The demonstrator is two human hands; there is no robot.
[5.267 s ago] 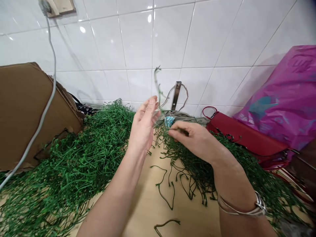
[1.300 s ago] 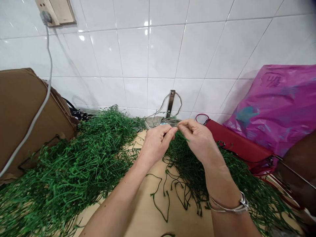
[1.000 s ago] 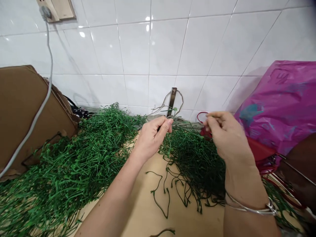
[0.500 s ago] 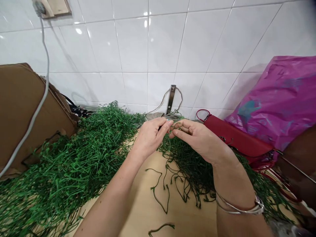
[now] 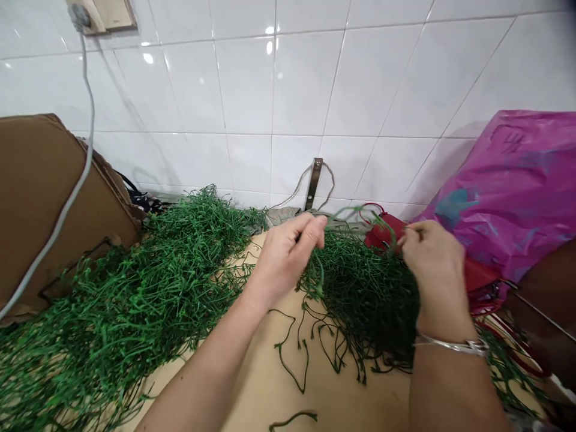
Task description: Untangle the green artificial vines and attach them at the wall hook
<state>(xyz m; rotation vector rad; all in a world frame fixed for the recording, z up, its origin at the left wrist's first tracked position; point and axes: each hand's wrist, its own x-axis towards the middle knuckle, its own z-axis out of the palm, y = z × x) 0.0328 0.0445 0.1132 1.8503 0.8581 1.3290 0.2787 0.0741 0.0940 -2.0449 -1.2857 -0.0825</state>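
Note:
My left hand (image 5: 292, 246) is closed in a pinch at the middle, thumb on top. A thin green strand (image 5: 320, 277) hangs just below its fingertips. To the right, my right hand (image 5: 427, 246) is closed too, with thumb and forefinger pinched on a blurred green strand (image 5: 382, 223) that arcs back toward the left hand. Below and between the hands lies a dark pile of green strands (image 5: 364, 282) with small knobbed ends. A larger, brighter pile (image 5: 171, 288) spreads at the left.
Several loose strands lie on the light wooden tabletop (image 5: 342, 402). A cardboard box (image 5: 45, 210) stands at the left, with a grey cable (image 5: 67, 207) in front. A red bag (image 5: 481, 276) and a purple plastic bag (image 5: 517, 192) sit at the right. White tiles (image 5: 243, 162) form the back wall.
My hands were close together at the middle. The right hand has since swung away to the right, drawing a green strand with it. My left hand has stayed nearly in place.

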